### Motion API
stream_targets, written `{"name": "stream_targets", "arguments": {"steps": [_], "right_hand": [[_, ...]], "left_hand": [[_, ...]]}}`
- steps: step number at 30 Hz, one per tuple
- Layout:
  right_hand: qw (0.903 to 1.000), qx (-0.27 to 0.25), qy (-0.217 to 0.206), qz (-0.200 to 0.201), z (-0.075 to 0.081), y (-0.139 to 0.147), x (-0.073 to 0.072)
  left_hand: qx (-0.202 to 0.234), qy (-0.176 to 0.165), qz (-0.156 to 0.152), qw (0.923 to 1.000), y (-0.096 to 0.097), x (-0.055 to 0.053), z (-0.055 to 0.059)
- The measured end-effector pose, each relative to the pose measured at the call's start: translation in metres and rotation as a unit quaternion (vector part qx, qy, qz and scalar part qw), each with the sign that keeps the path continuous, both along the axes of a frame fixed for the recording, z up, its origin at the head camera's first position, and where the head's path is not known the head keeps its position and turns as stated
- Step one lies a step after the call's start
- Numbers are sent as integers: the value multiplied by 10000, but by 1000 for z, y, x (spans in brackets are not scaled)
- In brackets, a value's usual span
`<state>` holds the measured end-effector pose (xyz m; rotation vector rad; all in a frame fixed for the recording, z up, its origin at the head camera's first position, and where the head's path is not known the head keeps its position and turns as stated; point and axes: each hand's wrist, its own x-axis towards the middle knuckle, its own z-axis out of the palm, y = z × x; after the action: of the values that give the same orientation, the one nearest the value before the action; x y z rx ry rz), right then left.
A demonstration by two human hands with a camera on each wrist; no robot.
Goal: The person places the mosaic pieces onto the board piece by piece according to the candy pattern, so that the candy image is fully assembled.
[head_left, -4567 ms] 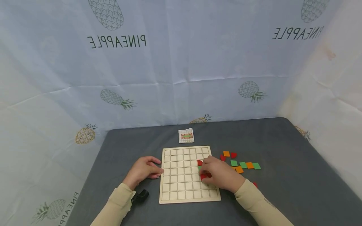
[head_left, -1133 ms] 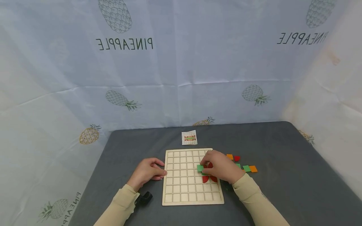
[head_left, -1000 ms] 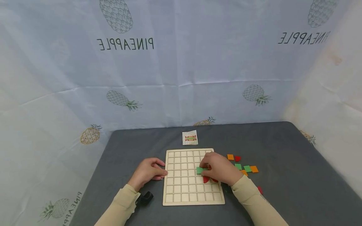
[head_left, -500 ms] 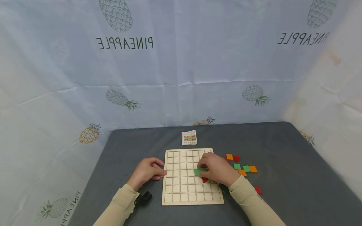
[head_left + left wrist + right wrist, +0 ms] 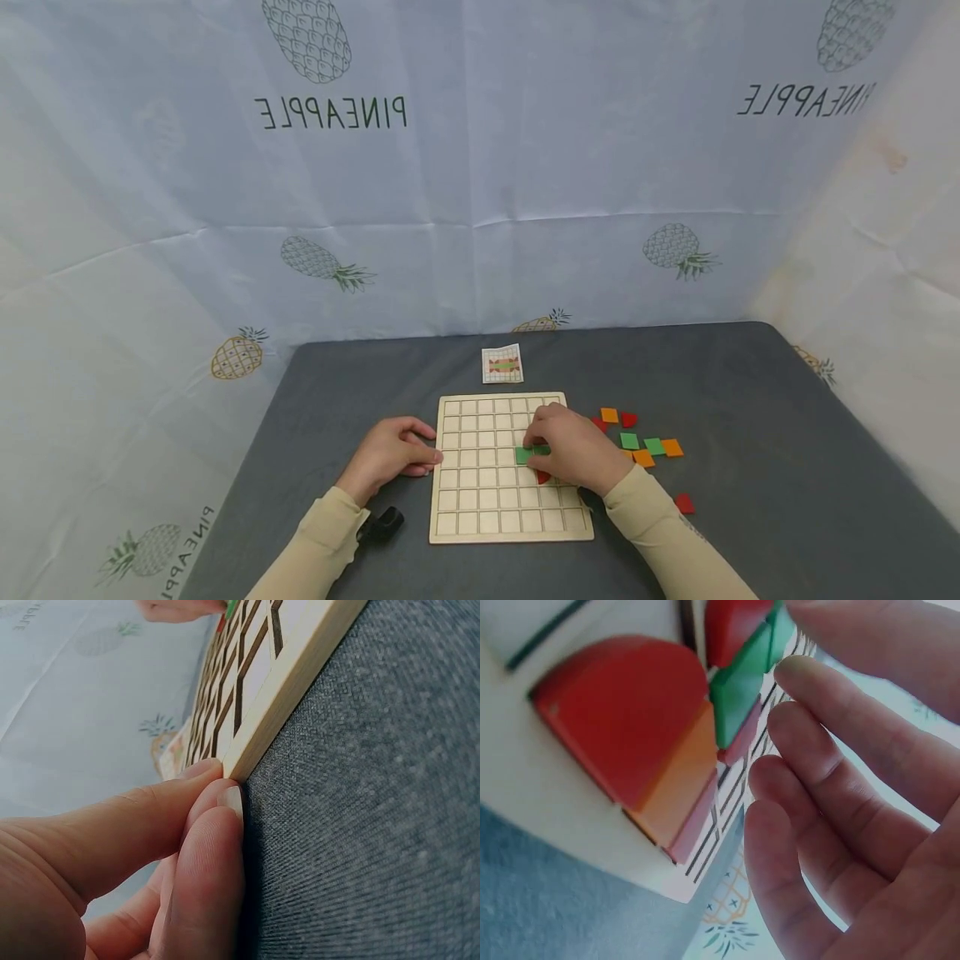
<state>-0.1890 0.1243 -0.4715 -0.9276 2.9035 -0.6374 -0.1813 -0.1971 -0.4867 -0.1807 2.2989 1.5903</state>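
Observation:
A wooden grid board [image 5: 487,500] lies on the dark table. My left hand [image 5: 386,457] pinches its left edge, thumb and index fingertip meeting at the wood in the left wrist view. My right hand [image 5: 581,450] is over the board's right half, thumb and index at opposite sides of a green square tile [image 5: 522,457]. That tile lies flat in a cell, beside another green tile [image 5: 739,690]. Around them sit a rounded red tile [image 5: 622,712] and an orange tile [image 5: 681,776]. My right palm hides part of the pattern in the head view.
A small printed pattern card [image 5: 501,364] lies behind the board. Loose tiles are scattered to its right, among them an orange square [image 5: 672,448], a green square [image 5: 629,441] and a red piece [image 5: 683,503]. A patterned curtain [image 5: 465,167] hangs behind the table.
Several seconds ago my right hand was at a red tile. It has since brought the green tile down flat into a cell. My left hand stays at the board's left edge.

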Motion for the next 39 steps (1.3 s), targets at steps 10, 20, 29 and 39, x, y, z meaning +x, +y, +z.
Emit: {"name": "stream_targets", "arguments": {"steps": [10, 20, 29, 39], "right_hand": [[9977, -55, -201, -647, 15, 56, 0], [9923, 118, -429, -1153, 17, 135, 9], [9912, 288, -505, -1190, 6, 166, 9], [9884, 437, -669, -1295, 2, 177, 8]], "left_hand": [[-194, 125, 35, 9997, 1, 0, -2], [-279, 6, 89, 9996, 2, -1, -2], [-205, 48, 31, 9998, 1, 0, -4], [-219, 100, -6, 9997, 2, 0, -4]]}}
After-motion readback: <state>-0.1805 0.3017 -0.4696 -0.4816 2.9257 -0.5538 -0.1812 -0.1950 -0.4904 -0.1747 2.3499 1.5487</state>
